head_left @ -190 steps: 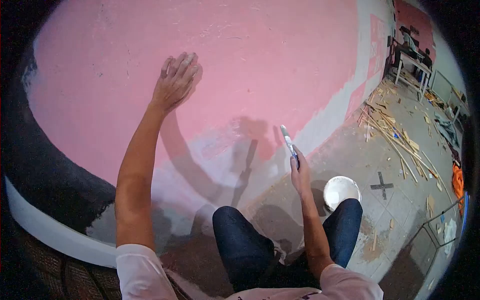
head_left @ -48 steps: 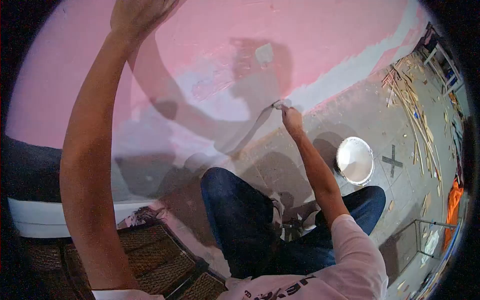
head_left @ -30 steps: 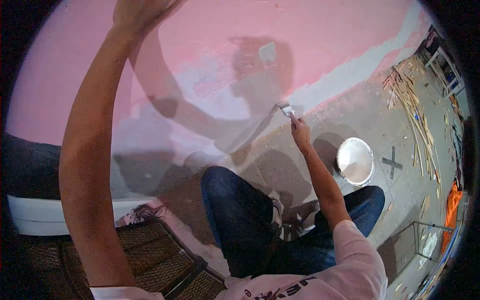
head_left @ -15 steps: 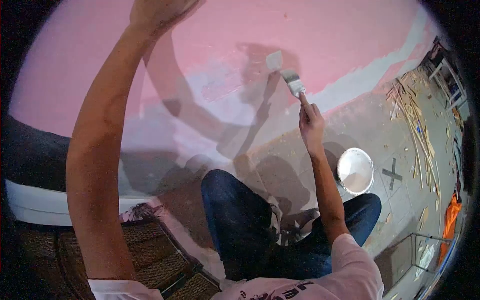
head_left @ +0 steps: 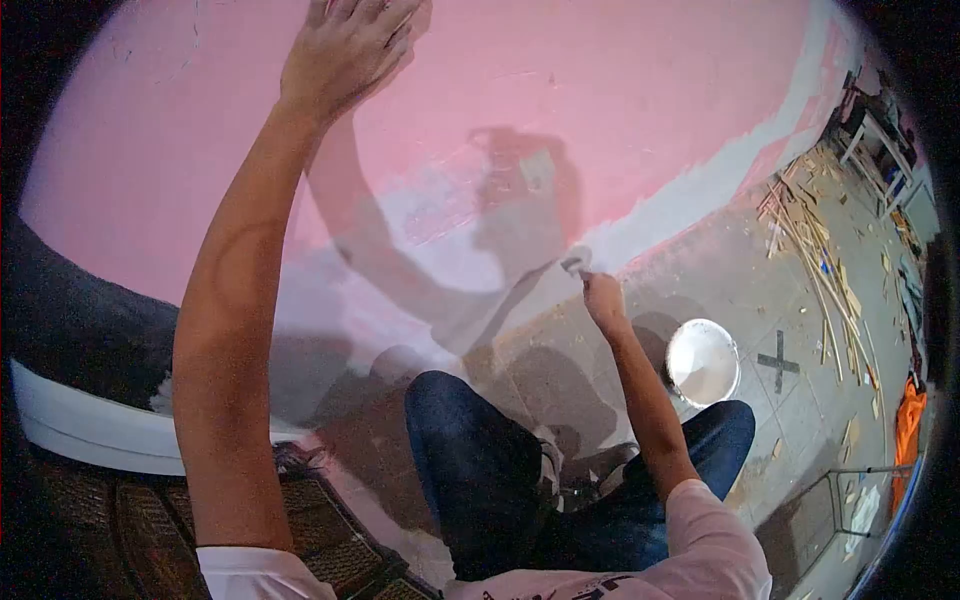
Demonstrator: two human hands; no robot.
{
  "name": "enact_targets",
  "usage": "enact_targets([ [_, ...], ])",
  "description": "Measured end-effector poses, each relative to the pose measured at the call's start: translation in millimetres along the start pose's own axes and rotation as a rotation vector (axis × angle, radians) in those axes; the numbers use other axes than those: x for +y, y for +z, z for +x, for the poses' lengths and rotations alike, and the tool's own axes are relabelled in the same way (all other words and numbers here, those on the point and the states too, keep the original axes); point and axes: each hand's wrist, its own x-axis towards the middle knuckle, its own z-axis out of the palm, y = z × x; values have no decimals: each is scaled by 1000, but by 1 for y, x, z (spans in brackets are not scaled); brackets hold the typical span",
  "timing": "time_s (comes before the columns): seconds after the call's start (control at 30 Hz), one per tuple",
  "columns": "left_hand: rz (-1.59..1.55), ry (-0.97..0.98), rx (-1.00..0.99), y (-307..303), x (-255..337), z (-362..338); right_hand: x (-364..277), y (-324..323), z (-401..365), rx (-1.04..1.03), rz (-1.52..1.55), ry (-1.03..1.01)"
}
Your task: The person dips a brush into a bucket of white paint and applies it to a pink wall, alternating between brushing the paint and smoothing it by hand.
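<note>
My left hand (head_left: 350, 55) lies against the pink wall (head_left: 650, 70) at the top of the view, its fingers stretched out and holding nothing. Lower down, my right hand (head_left: 603, 302) is closed round the handle of a paintbrush (head_left: 576, 262). The bristles are at the wall's lower part, on the white painted band just above the floor. White patches show among the pink, one of them a small dab inside the shadow of my head. To the right of my right forearm stands a white bucket (head_left: 703, 363) with whitish paint inside.
Wood strips and scraps (head_left: 815, 260) litter the floor on the right, near a dark tape cross (head_left: 777, 362). An orange cloth (head_left: 908, 425) and a thin metal frame (head_left: 845, 500) lie at the right edge. Dark woven-looking furniture (head_left: 240, 530) is at lower left.
My right hand has brought the paintbrush down from beside the white dab to the wall's lower edge. My left hand shows more fully as the view has shifted.
</note>
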Motion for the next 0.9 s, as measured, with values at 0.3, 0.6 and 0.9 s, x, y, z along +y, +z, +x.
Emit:
enact_targets([
  [0.3, 8, -16, 19, 3, 0, 1, -132, -134, 62, 301, 150, -95],
  [0.6, -24, -10, 5, -1, -5, 1, -152, -133, 54, 475, 397, -170],
  [0.9, 20, 29, 2, 5, -9, -3, -96, -61, 10, 18, 153, 124],
])
